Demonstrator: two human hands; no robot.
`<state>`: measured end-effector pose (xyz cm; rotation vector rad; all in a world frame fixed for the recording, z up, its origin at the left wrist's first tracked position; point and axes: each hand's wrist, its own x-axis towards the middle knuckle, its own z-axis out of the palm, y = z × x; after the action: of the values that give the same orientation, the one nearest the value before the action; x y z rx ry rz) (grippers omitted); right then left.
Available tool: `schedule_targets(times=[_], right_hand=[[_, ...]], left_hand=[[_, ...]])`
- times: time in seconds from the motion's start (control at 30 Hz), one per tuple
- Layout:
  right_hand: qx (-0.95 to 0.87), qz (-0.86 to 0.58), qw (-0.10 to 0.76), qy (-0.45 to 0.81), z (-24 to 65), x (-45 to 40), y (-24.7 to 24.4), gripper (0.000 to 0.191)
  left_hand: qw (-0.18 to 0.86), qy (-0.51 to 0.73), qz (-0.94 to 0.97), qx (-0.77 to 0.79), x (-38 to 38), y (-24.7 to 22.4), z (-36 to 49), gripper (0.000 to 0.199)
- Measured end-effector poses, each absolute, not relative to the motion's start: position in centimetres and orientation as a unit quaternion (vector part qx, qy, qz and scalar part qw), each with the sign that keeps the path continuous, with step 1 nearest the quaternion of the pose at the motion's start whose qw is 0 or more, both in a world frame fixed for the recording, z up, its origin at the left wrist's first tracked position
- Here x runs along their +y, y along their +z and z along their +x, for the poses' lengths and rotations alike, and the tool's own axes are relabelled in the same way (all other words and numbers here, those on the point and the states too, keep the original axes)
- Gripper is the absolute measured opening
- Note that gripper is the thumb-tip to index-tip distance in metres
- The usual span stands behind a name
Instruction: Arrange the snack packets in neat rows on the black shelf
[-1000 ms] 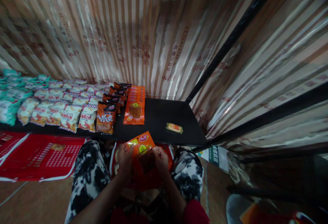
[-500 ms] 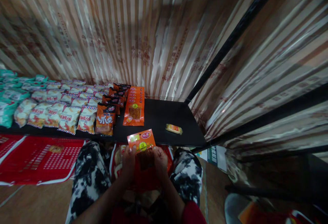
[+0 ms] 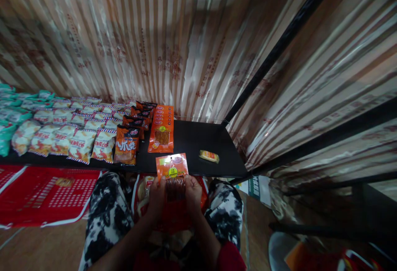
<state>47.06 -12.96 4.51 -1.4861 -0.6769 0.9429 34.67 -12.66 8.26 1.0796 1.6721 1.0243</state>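
Note:
An orange snack packet (image 3: pixel 172 172) with a dark brown window is held upright between my two hands, just in front of the black shelf's edge. My left hand (image 3: pixel 157 194) pinches its left side, and my right hand (image 3: pixel 193 190) pinches its right side. Behind it, more orange packets (image 3: pixel 161 132) lie in an overlapping row on the black shelf (image 3: pixel 189 138). To their left stand orange and black bags (image 3: pixel 126 145). A small yellow wrapped item (image 3: pixel 209 156) lies alone on the shelf's right part.
White snack bags (image 3: pixel 81 143) and green bags (image 3: pixel 6 136) fill the shelf's left side. A red basket (image 3: pixel 71 205) is below left; another (image 3: pixel 204 198) is between my knees. A black post (image 3: pixel 269 68) slants up at the right, before a striped curtain (image 3: pixel 173 22).
The held packet has turned slightly, and its lower window now shows brown strips more clearly. Both hands still grip it. The view has shifted a little.

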Motion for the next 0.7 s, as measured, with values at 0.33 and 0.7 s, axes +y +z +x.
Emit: schedule_targets(times=[0.33,0.7], right_hand=[[-0.200,-0.604,0.621,0.457,46.3,-12.2,6.5,0.032],[-0.207,-0.550,0.624,0.514,46.4,-12.3,7.2,0.035]], left_hand=[[0.458,0.430,0.436,0.645,-12.6,8.1,34.5,0.018],[0.431,0.436,0.420,0.669,-11.8,9.6,34.1,0.019]])
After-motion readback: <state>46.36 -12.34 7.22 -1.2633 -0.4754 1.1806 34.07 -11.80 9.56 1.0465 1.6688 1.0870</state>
